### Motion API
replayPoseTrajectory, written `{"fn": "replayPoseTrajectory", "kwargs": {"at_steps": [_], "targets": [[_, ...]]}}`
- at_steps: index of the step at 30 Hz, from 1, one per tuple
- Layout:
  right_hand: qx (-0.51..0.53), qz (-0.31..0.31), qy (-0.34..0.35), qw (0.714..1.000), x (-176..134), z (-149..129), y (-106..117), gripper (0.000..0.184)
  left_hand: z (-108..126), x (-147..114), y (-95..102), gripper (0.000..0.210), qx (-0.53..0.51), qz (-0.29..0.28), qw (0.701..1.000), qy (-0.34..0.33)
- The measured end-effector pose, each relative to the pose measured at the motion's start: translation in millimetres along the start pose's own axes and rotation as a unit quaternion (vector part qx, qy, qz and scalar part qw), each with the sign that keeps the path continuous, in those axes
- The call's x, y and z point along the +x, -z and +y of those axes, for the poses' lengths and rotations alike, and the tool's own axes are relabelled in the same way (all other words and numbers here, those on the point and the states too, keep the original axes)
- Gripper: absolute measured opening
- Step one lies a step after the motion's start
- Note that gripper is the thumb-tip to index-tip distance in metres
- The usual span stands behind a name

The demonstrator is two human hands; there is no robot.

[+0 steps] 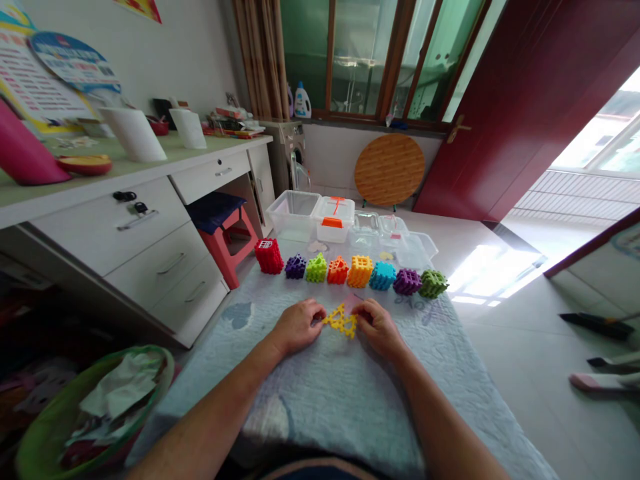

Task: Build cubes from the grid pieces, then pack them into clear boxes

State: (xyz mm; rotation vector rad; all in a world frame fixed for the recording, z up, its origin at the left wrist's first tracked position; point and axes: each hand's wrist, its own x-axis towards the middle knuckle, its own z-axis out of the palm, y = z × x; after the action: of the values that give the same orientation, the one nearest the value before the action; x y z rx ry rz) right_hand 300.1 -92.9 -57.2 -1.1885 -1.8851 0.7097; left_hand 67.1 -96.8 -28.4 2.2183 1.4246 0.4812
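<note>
Between my two hands, just above the cloth-covered table (350, 393), is a yellow openwork plastic building piece (341, 321), triangular in outline. My left hand (300, 325) pinches its left corner with closed fingers. At the right side, my right hand (377, 325) is closed on the other edge. Beyond the hands stands a row of toy blocks made of latticed pieces: a red block (269, 257), a dark purple one (295, 267), a lime one (316, 268), an orange one (338, 270), a yellow one (360, 271), a blue one (383, 275), a violet one (407, 282) and a green one (433, 284).
Behind the blocks are a clear plastic bin (294, 213), a lidded box with orange latches (334, 223) and several smaller clear containers (416, 250). A red stool (235, 243) and a white desk (150, 233) stand at left. A green basket (45, 440) holds cloths.
</note>
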Motion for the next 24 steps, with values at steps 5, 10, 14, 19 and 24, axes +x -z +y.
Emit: {"fn": "replayPoseTrajectory", "kwargs": {"at_steps": [5, 10, 14, 19, 24], "targets": [[-0.007, 0.042, 0.014, 0.999, 9.2, 3.7, -8.1, 0.018, -4.8, -7.8, -3.1, 0.045, -0.089, 0.02, 0.996, -0.006], [-0.024, 0.043, 0.021, 0.999, 15.6, -4.6, -17.6, 0.02, -1.3, -11.7, -2.0, 0.047, -0.093, 0.031, 0.995, 0.004], [-0.095, 0.049, 0.017, 0.994, 14.6, -11.2, -20.6, 0.023, -0.9, -10.4, -6.2, 0.032, -0.077, 0.055, 0.995, 0.012], [-0.104, 0.03, -0.001, 0.994, 8.8, -13.3, -18.8, 0.017, -1.1, -10.1, -6.7, 0.017, -0.047, 0.06, 0.997, 0.003], [-0.076, 0.032, 0.016, 0.996, 3.7, -13.3, -18.3, 0.017, 3.5, -8.7, -7.1, 0.017, -0.019, 0.074, 0.997, 0.021]]}}
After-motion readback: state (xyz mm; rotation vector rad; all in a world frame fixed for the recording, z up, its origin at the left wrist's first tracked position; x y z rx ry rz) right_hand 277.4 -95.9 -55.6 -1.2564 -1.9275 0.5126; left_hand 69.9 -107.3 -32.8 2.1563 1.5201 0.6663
